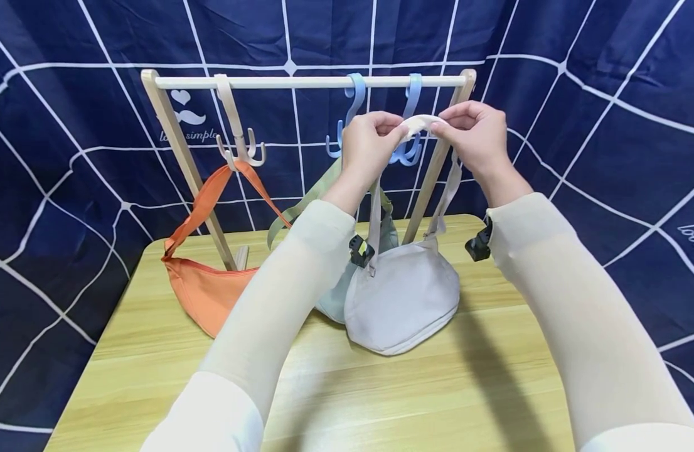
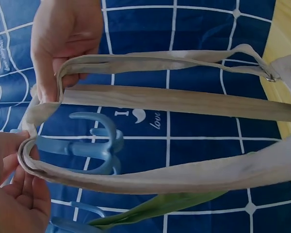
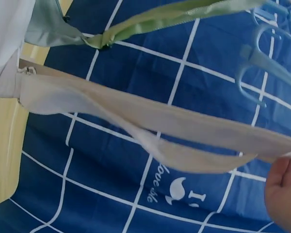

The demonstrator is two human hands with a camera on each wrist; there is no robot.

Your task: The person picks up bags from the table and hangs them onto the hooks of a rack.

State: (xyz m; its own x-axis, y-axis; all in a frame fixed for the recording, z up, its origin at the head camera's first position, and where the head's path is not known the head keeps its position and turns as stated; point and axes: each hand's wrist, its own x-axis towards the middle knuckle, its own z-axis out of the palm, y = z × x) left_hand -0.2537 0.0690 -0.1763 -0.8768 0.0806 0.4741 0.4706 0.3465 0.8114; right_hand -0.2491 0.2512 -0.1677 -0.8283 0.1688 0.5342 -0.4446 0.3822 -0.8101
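Observation:
My left hand (image 1: 372, 147) and right hand (image 1: 477, 138) each pinch the pale strap (image 1: 421, 123) of a light grey shoulder bag (image 1: 403, 298). Between the hands the strap arches up, and its two sides run down to the bag, which hangs over the table. Just behind the raised strap is the right-hand blue hook (image 1: 413, 94); its prongs (image 2: 109, 141) show between the strap's two sides in the left wrist view. The right wrist view shows my right fingers (image 3: 283, 182) at the strap's end, with a small metal buckle (image 3: 28, 71) near the bag.
A wooden rack with a white rail (image 1: 302, 82) stands on the wooden table (image 1: 437, 402). An orange bag (image 1: 206, 295) hangs from a beige hook (image 1: 234, 119) at left. A green strap (image 1: 324, 182) and second blue hook (image 1: 355, 94) are partly behind my left hand. A dark blue curtain (image 1: 324, 37) surrounds the table.

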